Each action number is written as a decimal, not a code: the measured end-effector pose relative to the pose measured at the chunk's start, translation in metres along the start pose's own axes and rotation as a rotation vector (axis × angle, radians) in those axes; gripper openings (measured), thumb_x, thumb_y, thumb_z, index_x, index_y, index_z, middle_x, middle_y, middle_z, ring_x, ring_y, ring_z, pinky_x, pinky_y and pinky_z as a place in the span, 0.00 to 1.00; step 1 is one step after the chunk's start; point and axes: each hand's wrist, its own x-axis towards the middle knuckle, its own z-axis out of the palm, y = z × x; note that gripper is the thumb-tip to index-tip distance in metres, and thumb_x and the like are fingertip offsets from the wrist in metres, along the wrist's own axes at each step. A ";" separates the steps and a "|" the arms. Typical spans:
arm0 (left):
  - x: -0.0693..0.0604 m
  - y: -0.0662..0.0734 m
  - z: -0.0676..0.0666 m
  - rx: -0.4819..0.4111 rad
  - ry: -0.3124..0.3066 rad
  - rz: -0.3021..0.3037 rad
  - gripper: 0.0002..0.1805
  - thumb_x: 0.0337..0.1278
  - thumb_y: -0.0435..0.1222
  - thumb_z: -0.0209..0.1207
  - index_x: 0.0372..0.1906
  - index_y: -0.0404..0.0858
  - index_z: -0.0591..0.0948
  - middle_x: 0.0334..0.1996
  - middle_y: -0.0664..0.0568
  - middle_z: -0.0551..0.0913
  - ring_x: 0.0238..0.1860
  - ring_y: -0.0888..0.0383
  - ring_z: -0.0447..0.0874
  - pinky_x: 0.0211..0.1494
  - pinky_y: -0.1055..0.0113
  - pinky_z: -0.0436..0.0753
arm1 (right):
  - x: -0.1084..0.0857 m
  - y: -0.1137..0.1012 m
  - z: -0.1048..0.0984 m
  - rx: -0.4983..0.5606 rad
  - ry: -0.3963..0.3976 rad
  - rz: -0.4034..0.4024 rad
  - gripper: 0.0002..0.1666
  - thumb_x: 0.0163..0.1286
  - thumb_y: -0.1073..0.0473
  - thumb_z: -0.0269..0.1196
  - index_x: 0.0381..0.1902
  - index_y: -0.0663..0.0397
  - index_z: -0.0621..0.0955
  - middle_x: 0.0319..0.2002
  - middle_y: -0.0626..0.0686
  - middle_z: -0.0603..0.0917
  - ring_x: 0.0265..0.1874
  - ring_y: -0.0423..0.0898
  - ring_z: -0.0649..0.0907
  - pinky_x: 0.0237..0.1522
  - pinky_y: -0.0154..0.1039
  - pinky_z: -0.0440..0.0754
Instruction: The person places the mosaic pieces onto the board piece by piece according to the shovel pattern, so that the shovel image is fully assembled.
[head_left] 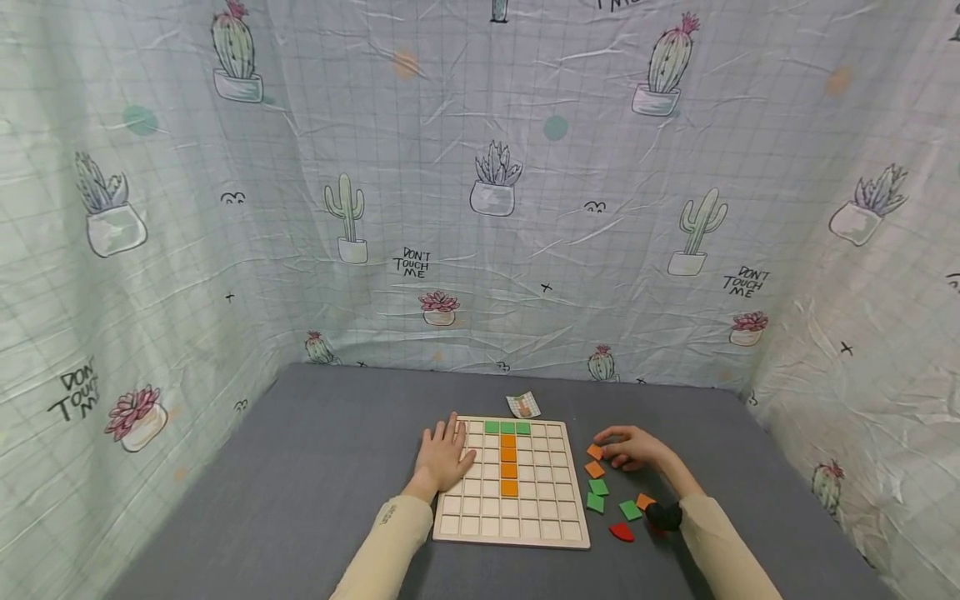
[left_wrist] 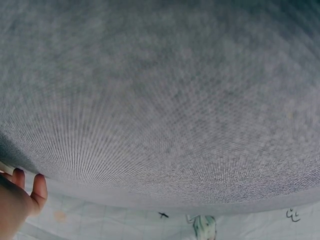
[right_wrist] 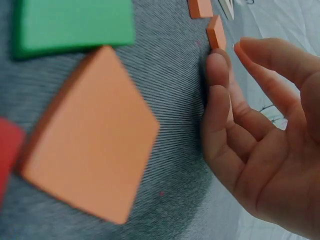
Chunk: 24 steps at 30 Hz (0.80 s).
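The left hand [head_left: 441, 460] rests on the left side of a wooden grid board [head_left: 549, 529], fingers straight and spread; part of it [left_wrist: 17, 202] shows at the left wrist view's lower left. Three green tiles [head_left: 491, 427] lie in the board's top row, with a column of several orange tiles [head_left: 509, 471] below the middle one. Right of the board, the right hand [head_left: 633, 448] has loosely bent fingertips at a loose orange tile [head_left: 595, 452]. In the right wrist view, the right hand [right_wrist: 265, 135] has its fingertips beside an orange tile [right_wrist: 216, 32]; whether they touch is unclear.
Loose green tiles [head_left: 630, 510], a red quarter-round piece [head_left: 622, 532] and more orange tiles [head_left: 594, 470] lie right of the board, some near the right wrist. A small printed card [head_left: 523, 406] lies behind the board. A cactus-print curtain [head_left: 480, 250] surrounds the grey table [head_left: 315, 467].
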 end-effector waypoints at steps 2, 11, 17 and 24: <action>0.001 0.000 0.000 -0.004 0.007 0.003 0.33 0.64 0.54 0.34 0.66 0.37 0.60 0.67 0.41 0.56 0.62 0.45 0.60 0.54 0.48 0.62 | 0.003 0.000 -0.002 -0.006 -0.020 0.018 0.20 0.63 0.60 0.56 0.53 0.57 0.74 0.30 0.47 0.82 0.19 0.39 0.74 0.21 0.34 0.70; 0.001 -0.001 0.005 0.002 0.024 0.008 0.33 0.63 0.54 0.36 0.65 0.36 0.61 0.66 0.40 0.57 0.62 0.43 0.61 0.55 0.47 0.61 | 0.006 0.000 -0.006 -0.102 -0.135 -0.020 0.23 0.62 0.61 0.57 0.56 0.58 0.71 0.26 0.46 0.79 0.17 0.39 0.73 0.20 0.33 0.67; 0.002 0.001 0.005 0.001 -0.009 -0.005 0.34 0.64 0.55 0.34 0.66 0.37 0.59 0.67 0.41 0.55 0.63 0.44 0.60 0.56 0.47 0.61 | 0.007 0.000 -0.002 -0.137 -0.113 -0.022 0.20 0.61 0.60 0.58 0.52 0.57 0.72 0.24 0.44 0.80 0.16 0.39 0.73 0.20 0.33 0.68; 0.003 0.000 0.005 0.000 -0.005 -0.008 0.34 0.64 0.55 0.34 0.66 0.37 0.59 0.68 0.41 0.55 0.63 0.44 0.60 0.55 0.48 0.61 | 0.009 -0.001 -0.001 -0.138 -0.075 -0.003 0.17 0.61 0.58 0.59 0.47 0.56 0.71 0.20 0.45 0.76 0.15 0.39 0.73 0.19 0.33 0.68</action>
